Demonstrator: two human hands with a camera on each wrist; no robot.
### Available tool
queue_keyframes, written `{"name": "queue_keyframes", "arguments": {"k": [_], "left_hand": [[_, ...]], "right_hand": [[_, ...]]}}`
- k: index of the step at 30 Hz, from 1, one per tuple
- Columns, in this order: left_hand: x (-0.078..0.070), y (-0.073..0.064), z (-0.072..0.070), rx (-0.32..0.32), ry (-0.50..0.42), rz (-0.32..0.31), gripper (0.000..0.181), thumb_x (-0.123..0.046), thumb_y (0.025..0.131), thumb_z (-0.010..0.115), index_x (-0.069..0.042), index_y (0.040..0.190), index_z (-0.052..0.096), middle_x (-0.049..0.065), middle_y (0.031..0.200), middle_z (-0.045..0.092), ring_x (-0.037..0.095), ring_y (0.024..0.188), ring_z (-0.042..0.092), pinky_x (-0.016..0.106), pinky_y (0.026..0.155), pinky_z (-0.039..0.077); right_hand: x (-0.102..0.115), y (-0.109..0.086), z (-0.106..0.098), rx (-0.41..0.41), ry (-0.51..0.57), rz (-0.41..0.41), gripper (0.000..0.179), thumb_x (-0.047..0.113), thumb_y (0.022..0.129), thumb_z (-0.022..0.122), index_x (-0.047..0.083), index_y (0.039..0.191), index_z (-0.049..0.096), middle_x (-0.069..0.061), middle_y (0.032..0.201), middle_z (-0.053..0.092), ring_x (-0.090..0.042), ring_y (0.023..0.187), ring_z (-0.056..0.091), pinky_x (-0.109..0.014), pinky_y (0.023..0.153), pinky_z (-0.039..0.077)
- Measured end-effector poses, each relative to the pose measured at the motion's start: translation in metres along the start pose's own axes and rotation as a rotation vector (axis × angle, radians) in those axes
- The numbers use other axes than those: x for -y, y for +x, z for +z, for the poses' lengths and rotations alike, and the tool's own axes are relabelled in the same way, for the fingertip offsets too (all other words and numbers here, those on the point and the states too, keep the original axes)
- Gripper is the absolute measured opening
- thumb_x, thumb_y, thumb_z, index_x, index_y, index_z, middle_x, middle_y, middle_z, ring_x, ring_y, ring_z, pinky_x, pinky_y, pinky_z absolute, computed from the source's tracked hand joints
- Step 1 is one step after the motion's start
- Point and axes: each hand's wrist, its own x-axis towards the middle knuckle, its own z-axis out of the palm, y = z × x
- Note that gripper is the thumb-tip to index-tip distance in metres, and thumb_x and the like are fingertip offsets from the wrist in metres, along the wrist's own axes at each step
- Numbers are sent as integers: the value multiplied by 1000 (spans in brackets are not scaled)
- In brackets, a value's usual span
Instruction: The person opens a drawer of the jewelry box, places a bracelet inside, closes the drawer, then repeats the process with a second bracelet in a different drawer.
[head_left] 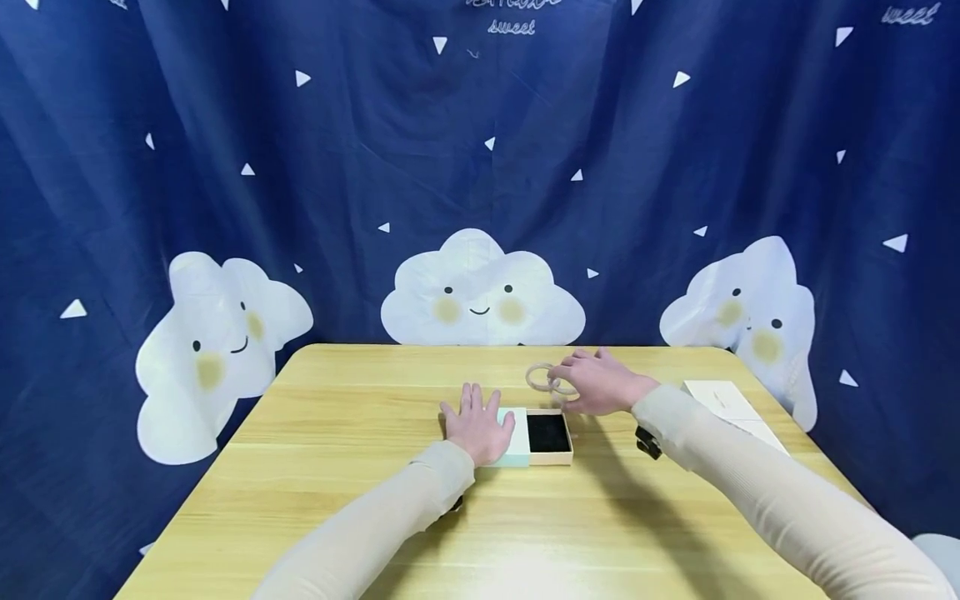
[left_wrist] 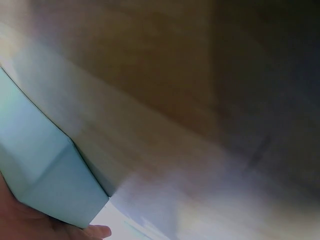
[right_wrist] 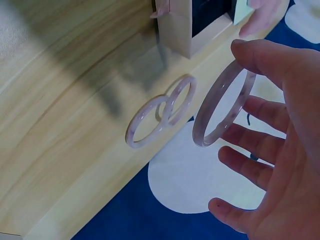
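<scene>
Bangle [right_wrist: 209, 105], pale pink, glossy: being held up off the table [head_left: 360, 400], near the right end of the box, by the right hand [head_left: 603, 385].
Two matching bangles [right_wrist: 130, 132]: being supported by the table near its far edge; apparently being overlapped one by the other.
Box, mint-and-white cover [head_left: 517, 454]: being steadied from above by the left hand [head_left: 480, 425].
Box, pale tray [head_left: 551, 458] with black lining [head_left: 548, 433]: being left partly uncovered at the right; no bangle is being shown on the visible lining.

Hazards, as judged: the held bangle is being secured at one part of its ring only, so a slip could be caused by a loosened pinch on so smooth a surface, and a chip by the fall. The lower two are being exposed to a knock from the held ring or the fingers; a push toward the far edge could be caused thereby. Should the cover be pressed unevenly, the box could be skewed.

Pose: the hands are being held apart. The left is being laid palm down, fingers spread and straight over the cover. The right is being reached forward, its thumb and finger being closed on the bangle, the other fingers being extended loosely.
</scene>
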Motion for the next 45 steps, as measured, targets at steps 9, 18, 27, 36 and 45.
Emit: {"name": "queue_keyframes", "arguments": {"k": [9, 18, 27, 36, 45], "left_hand": [[1, 1, -2, 0, -11, 1, 67, -60, 103, 18, -25, 160, 29, 18, 167, 17, 35, 156, 9, 75, 114, 14], [0, -2, -3, -12, -7, -1, 67, -59, 103, 20, -25, 160, 31, 17, 167, 20, 35, 156, 11, 74, 114, 15], [0, 1, -2, 2, -8, -15, 68, -60, 103, 18, -26, 160, 29, 16, 168, 17, 34, 157, 9, 74, 115, 13], [0, 1, -1, 4, -28, -8, 68, -60, 103, 18, -26, 160, 29, 17, 168, 16, 34, 157, 8, 74, 115, 12], [1, 2, -1, 7, -29, -10, 67, -60, 103, 19, -26, 160, 30, 17, 168, 17, 34, 157, 8, 75, 114, 12]], "right_hand": [[10, -1, -3, 24, -26, -23, 46, 39, 81, 82, 23, 122, 68, -1, 118, 69, -24, 111, 59, -53, 83, 47], [23, -3, -1, 74, -32, -41, 54, 42, 83, 81, 24, 130, 65, -4, 130, 66, -25, 119, 57, -52, 83, 46], [35, -2, 4, 95, -53, -76, 49, 44, 82, 80, 24, 125, 67, 0, 122, 66, -24, 120, 56, -53, 83, 45], [41, -3, 7, 121, -47, -87, 50, 44, 84, 77, 23, 128, 65, 1, 126, 66, -25, 126, 54, -61, 91, 45], [42, -2, 14, 133, -63, -102, 54, 45, 87, 75, 20, 134, 64, -5, 127, 65, -31, 130, 52, -67, 101, 42]]}}
